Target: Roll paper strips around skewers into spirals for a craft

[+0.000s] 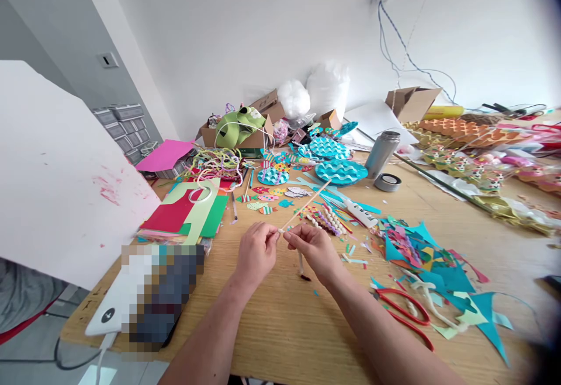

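Both of my hands meet over the middle of the wooden table (272,332), their fingertips nearly touching. My left hand (258,249) pinches a small whitish piece at its fingertips. Close to its right, my right hand (312,249) is closed at the thumb and forefinger around the same spot. A thin pale stick (307,204) slants up and right from between the hands. Below my right hand's fingers, a short strand with a dark end (302,268) shows. Several paper fish (268,198) and wavy blue discs (340,172) lie beyond the hands.
Red-handled scissors (405,309) and teal paper scraps (451,277) lie at right, a glue tube (362,212) and metal bottle (383,154) farther back. Coloured sheets (214,215) and a white power bank (111,300) are at left. A cardboard box (258,136) stands behind.
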Tool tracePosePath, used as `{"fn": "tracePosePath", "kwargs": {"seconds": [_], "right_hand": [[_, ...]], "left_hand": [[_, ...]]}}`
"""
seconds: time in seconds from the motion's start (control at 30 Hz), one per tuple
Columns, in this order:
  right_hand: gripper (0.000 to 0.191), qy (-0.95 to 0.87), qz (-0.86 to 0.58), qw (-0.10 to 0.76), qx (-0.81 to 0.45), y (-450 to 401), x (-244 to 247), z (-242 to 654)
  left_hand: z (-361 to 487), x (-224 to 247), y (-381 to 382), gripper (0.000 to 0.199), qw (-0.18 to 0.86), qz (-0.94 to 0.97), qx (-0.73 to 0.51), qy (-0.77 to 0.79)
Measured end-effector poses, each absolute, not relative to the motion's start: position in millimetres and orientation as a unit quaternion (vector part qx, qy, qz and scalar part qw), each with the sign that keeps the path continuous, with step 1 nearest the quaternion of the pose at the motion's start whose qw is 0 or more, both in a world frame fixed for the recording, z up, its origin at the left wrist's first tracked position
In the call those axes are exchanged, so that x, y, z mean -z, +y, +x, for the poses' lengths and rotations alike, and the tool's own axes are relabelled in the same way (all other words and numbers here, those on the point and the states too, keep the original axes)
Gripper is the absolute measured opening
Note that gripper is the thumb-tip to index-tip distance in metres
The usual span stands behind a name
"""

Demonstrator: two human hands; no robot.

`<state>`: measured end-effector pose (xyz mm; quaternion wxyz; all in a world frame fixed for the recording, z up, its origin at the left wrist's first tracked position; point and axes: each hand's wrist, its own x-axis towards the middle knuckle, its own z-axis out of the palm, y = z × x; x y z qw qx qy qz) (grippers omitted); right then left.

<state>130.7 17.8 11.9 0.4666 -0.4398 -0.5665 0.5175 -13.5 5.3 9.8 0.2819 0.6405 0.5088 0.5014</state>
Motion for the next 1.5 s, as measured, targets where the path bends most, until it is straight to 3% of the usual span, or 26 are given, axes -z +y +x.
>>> {"fn": "tracePosePath", "kwargs": {"seconds": [0.13,0.5,0.9,1.27,1.5], "right_hand": [[0.032,-0.604,-0.445,0.461,-0.474,17,-15,132],[0.023,-0.690,-0.428,0.437,-0.388,16,-21,140],[0.023,-0.702,-0.381,0.440,-0.410,16,-27,143],[0.021,-0.670,-0.374,0.442,-0.465,21,-18,145],[0.019,-0.653,-0.430,0.447,-0.435,23,-16,143]], "left_hand": [[-11,-8,6,0.008,0.317,0.630,-0.488,0.515],[-14,-16,8,0.022,0.634,0.437,-0.482,0.418],[-28,-14,11,0.017,0.747,0.380,-0.422,0.347],[-29,-18,9,0.018,0.749,0.397,-0.399,0.351],[-19,-17,8,0.035,0.591,0.502,-0.456,0.437]]}}
